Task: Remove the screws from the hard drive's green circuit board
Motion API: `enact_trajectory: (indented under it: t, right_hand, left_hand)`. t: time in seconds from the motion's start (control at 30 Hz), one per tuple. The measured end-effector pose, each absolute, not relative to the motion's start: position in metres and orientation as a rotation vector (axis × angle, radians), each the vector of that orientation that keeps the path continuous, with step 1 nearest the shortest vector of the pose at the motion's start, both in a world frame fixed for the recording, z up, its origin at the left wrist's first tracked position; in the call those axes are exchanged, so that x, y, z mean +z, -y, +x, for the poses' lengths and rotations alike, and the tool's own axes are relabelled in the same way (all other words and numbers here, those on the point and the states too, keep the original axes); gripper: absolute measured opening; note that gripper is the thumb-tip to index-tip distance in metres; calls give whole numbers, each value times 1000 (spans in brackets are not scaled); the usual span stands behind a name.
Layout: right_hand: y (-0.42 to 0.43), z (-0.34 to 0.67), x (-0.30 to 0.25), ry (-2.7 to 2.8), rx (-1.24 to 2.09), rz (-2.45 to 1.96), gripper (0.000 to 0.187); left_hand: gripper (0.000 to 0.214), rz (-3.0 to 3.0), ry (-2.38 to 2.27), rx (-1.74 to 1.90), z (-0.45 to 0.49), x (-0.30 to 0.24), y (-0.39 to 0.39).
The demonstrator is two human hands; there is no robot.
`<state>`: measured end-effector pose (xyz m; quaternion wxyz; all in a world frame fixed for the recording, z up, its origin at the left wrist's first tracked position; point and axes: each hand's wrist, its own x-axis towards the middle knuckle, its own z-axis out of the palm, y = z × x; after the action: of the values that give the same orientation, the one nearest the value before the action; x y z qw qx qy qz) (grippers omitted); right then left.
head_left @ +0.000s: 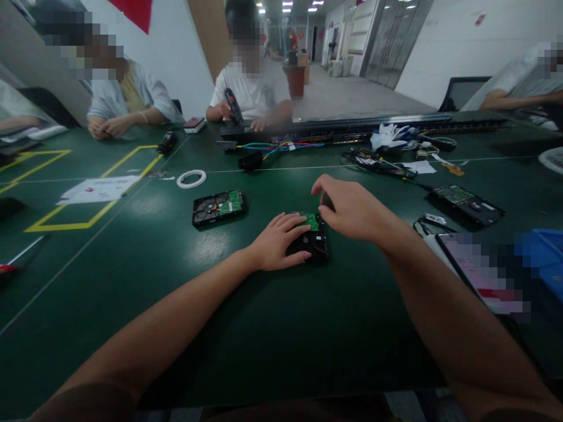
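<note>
A black hard drive [313, 241] with a green circuit board lies face up on the dark green table [272, 328]. My left hand [279, 240] rests flat on its left side, fingers stretched over the board. My right hand [352, 208] hovers at the drive's far right corner, fingers curled; what they pinch, if anything, is hidden. A second hard drive [219, 207] lies to the left, and a third hard drive [466, 202] to the right.
A white tape ring [192, 179], a paper sheet [99, 189] inside yellow floor-tape lines, coloured cables [272, 146], white gloves [389, 136] and a tablet [479, 272] lie about. Three other people sit along the far edge; one holds a black electric screwdriver [233, 105].
</note>
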<state>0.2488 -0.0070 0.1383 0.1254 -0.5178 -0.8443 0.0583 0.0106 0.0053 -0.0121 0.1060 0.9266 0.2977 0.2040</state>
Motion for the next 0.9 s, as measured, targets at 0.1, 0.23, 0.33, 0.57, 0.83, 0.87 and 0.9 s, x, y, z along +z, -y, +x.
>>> enact_trajectory:
  t: [0.1,0.23,0.33,0.57,0.83,0.87,0.9]
  right_hand:
    - [10,249,139,2383,19,-1682,31]
    - [11,249,138,2350,-124,-1835,37]
    - [11,251,138,2450,-134,-1733,21]
    - [9,258,136,2567,129,-1327,28]
    - [8,258,137,2465,-22,-1656,21]
    - [8,259,137,2484,-18,-1638,19]
    - [7,261,137,2512,1,-1585,17]
  left_hand:
    - [73,2738,-876,597,11,-12,-6]
    - [73,2742,-886,579,10,-12,-6]
    - [74,2741,-882,584,10,-12,-6]
    - [73,2723,-884,601,10,-12,-6]
    - [73,2726,-878,603,10,-11,-5]
    - [73,2725,-876,604,11,-11,-5]
    - [73,2721,-875,607,11,-11,-5]
